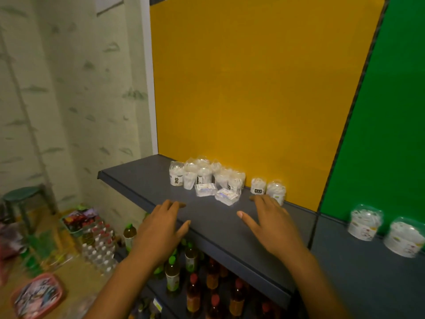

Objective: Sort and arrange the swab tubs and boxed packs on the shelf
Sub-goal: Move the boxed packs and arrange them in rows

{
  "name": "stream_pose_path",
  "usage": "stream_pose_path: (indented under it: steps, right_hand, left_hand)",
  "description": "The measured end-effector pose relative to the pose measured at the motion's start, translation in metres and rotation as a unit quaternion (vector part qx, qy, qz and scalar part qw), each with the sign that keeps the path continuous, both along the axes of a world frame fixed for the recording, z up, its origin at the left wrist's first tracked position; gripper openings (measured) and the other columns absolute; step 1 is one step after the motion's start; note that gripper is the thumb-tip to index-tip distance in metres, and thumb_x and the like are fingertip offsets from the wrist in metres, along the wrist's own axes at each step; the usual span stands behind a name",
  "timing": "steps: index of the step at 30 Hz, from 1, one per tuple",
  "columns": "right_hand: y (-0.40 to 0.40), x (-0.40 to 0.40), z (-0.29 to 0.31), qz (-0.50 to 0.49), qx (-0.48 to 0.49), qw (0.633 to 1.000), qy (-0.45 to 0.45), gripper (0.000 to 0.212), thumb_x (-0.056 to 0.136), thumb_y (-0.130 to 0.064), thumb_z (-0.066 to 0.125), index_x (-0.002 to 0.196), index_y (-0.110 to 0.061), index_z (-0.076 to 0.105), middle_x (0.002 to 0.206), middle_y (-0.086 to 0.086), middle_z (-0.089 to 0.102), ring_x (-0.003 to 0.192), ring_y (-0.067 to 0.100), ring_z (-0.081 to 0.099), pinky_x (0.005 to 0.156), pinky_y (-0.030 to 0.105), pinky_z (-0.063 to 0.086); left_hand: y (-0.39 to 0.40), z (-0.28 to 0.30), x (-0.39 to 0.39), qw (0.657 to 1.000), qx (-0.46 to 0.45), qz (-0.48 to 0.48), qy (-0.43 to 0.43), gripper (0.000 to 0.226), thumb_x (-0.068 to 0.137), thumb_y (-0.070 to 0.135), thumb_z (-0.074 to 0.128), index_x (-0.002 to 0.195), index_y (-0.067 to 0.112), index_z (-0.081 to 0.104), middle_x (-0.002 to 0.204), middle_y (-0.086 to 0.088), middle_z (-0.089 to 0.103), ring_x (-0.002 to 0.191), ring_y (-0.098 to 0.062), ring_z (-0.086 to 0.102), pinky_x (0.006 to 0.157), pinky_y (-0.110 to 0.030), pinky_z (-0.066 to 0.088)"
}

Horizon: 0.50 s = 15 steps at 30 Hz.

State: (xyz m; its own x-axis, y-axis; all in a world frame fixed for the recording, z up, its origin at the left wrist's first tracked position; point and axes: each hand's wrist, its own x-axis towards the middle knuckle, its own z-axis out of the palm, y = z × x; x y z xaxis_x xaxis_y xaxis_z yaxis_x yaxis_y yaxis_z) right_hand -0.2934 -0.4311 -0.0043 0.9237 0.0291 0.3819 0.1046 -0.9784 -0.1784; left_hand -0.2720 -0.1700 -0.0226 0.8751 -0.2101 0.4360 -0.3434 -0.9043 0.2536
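**Here, both hands empty above the shelf**

Here we see the left hand (162, 223) at lower centre of the frame, fingers spread wide, holding nothing, over the front edge of the grey shelf (138, 178). The right hand (270, 219) is spread just as wide and empty, near two boxed packs (216, 192) lying flat mid-frame. Behind them a cluster of swab tubs (202, 174) stands against the yellow panel (253, 88). Two larger tubs (381, 231) sit at the right edge, before the green panel (386, 134).
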Motion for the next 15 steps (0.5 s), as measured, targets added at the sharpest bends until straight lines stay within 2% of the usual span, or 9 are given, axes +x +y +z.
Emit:
stream_pose_path:
  steps: [5, 12, 15]
  right_hand:
    - [0.013, 0.035, -0.007, -0.004, -0.001, 1.000, 0.010, 0.061, 0.095, -0.064, 0.035, 0.140, -0.022, 0.040, 0.141, -0.002, 0.045, 0.128, 0.017, 0.043, 0.100, 0.034, 0.039]
    - [0.017, 0.105, -0.017, -0.017, 0.034, 0.999, -0.003, 0.054, 0.096, -0.060, 0.040, 0.136, -0.025, 0.044, 0.136, -0.002, 0.050, 0.124, 0.018, 0.047, 0.094, 0.033, 0.042]
    - [0.017, 0.131, -0.025, -0.027, 0.045, 0.999, 0.012, 0.054, 0.095, -0.060, 0.042, 0.136, -0.025, 0.043, 0.138, -0.003, 0.048, 0.125, 0.017, 0.046, 0.097, 0.032, 0.041]
  left_hand:
    - [0.009, -0.005, 0.037, 1.000, -0.013, -0.009, 0.000, 0.048, 0.092, 0.050, 0.049, 0.135, 0.028, 0.043, 0.133, 0.005, 0.047, 0.120, -0.014, 0.048, 0.092, -0.031, 0.049]
    - [-0.002, -0.019, 0.108, 0.998, -0.049, -0.042, 0.027, 0.047, 0.093, 0.047, 0.050, 0.135, 0.030, 0.041, 0.136, 0.007, 0.040, 0.118, -0.012, 0.049, 0.090, -0.029, 0.049]
    - [-0.009, -0.023, 0.144, 0.996, -0.055, -0.055, 0.033, 0.048, 0.092, 0.046, 0.052, 0.135, 0.031, 0.040, 0.136, 0.006, 0.039, 0.116, -0.013, 0.050, 0.089, -0.030, 0.050]
